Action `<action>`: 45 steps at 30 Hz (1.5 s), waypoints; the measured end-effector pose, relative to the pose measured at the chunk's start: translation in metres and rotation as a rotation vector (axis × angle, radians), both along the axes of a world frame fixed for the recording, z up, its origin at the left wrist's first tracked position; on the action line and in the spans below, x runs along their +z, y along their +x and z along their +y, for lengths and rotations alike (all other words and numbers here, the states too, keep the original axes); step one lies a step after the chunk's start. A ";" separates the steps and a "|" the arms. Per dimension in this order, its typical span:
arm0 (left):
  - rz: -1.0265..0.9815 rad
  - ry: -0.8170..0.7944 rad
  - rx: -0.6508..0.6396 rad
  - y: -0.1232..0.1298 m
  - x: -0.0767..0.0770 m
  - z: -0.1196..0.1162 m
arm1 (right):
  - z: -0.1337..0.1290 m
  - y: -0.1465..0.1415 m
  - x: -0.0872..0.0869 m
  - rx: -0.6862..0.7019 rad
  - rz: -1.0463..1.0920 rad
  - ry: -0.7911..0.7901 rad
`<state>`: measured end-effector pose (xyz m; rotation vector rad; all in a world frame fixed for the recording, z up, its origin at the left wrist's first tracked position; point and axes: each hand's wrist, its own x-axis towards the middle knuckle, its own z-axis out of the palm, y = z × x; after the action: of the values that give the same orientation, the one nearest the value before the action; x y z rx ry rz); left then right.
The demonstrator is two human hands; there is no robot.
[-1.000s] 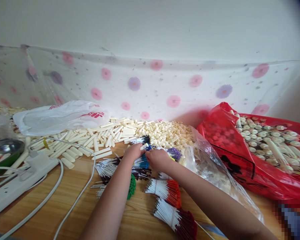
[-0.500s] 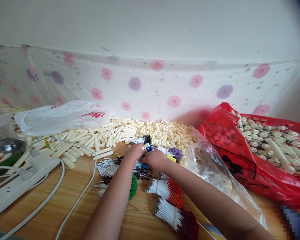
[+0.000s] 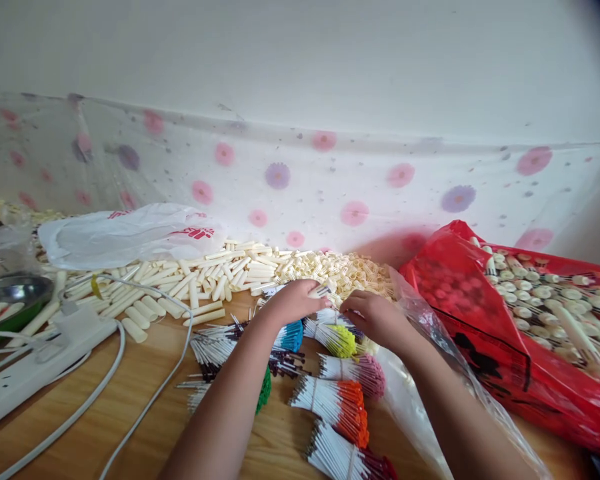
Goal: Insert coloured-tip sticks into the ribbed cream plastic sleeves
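My left hand (image 3: 297,300) is closed on a short cream pen barrel (image 3: 321,291) with thin dark lines at its end. To its right my right hand (image 3: 377,320) hovers over the purple-ended bundle (image 3: 351,325), fingers bent and a little apart, with nothing visible in them; the fingertips are partly hidden. Below the hands lie banded bundles of thin white pen refills with coloured ends: yellow (image 3: 343,341), pink (image 3: 369,375), orange (image 3: 353,407) and dark red (image 3: 347,453). Blue (image 3: 291,335) and green (image 3: 264,390) ends show beside my left forearm.
Behind the hands spreads a heap of cream tubes (image 3: 240,270), with a white plastic bag (image 3: 125,233) on it. At right are a clear plastic sheet (image 3: 410,393) and a red bag (image 3: 460,300) of cream pieces. A power strip (image 3: 45,367), cables and a green-sided bowl (image 3: 35,310) are at left.
My hands, close together before, have come apart. My right hand has moved right and slightly up; my left hand has moved a little right, still holding the barrel. The view has shifted slightly.
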<state>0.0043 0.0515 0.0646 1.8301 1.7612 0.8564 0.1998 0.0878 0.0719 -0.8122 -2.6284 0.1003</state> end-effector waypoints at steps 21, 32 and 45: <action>-0.557 0.032 -0.491 0.057 0.045 -0.039 | -0.047 0.002 0.018 0.382 1.341 -0.292; -0.635 0.055 -0.514 0.057 0.049 -0.045 | -0.059 -0.005 0.020 0.387 1.328 -0.228; -0.608 0.130 -0.484 0.059 0.047 -0.045 | -0.060 -0.005 0.016 0.341 1.333 -0.294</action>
<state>0.0636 0.0060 0.1111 1.7130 0.8635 1.1738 0.1948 0.0281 0.0875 -0.1753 -1.4315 0.8126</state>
